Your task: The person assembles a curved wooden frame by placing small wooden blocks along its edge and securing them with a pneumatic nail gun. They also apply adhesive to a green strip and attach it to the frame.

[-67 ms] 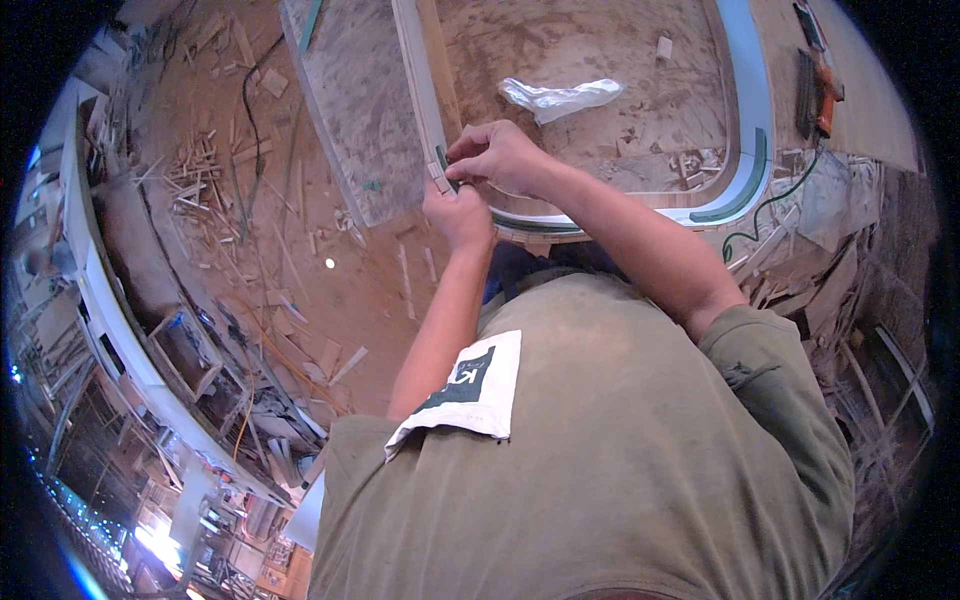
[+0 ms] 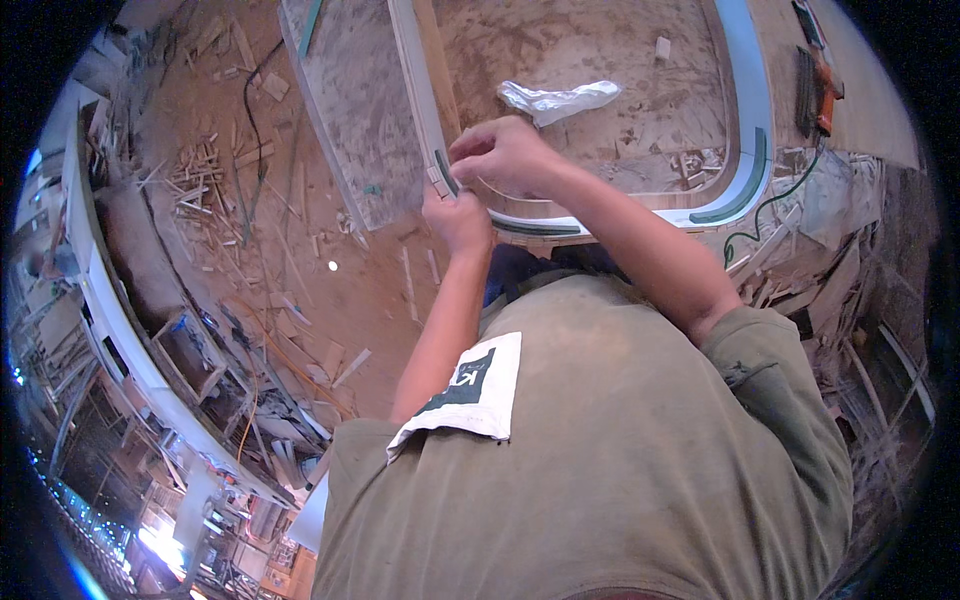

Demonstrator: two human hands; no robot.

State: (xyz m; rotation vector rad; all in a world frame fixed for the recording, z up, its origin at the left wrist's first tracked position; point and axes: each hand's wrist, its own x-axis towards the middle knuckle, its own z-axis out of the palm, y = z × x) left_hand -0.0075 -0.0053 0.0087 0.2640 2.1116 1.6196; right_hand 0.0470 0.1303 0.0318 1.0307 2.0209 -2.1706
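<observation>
At the rounded frame's point(image 2: 740, 50) near left corner, the left hand point(image 2: 460, 222) touches the edge, its grip hidden, while the right hand point(image 2: 508, 156), fingers narrowly parted, hovers beside the green strip point(image 2: 445, 171) there.

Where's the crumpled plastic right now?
The crumpled plastic lies at the head view's upper centre, inside the round-cornered frame, just beyond the right hand.

The person's left grip point(image 2: 460, 222) clasps a corner of the rounded frame point(image 2: 745, 60), the right grip point(image 2: 508, 157) just beside, crumpled clear plastic point(image 2: 562, 101) lying beyond.
</observation>
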